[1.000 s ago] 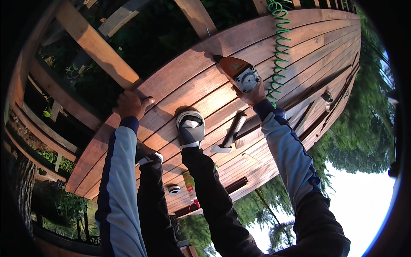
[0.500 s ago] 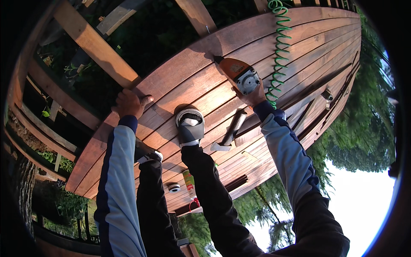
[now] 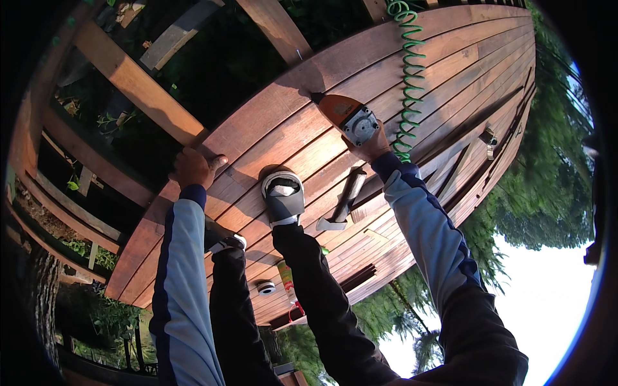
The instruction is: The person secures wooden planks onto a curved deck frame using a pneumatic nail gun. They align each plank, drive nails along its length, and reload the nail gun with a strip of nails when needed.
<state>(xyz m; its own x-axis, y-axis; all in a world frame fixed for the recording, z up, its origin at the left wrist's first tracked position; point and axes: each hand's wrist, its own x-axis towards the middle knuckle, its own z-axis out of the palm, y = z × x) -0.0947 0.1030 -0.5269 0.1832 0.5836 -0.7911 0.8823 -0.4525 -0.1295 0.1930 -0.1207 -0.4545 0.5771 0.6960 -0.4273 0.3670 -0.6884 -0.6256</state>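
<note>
Orange-and-black tool (image 3: pixel 347 117), green hose (image 3: pixel 412 67), reddish-brown planks (image 3: pixel 315 153)

Pale blue sleeves (image 3: pixel 187 251) have navy stripes (image 3: pixel 160 283) and cuffs (image 3: pixel 193 194); the trousers (image 3: pixel 325 302) are black, the dark shoes (image 3: pixel 284 204) white-edged.

Sunlit plank deck (image 3: pixel 470 77), green trees (image 3: pixel 528 206), glaring white sky (image 3: pixel 547 302).
</note>
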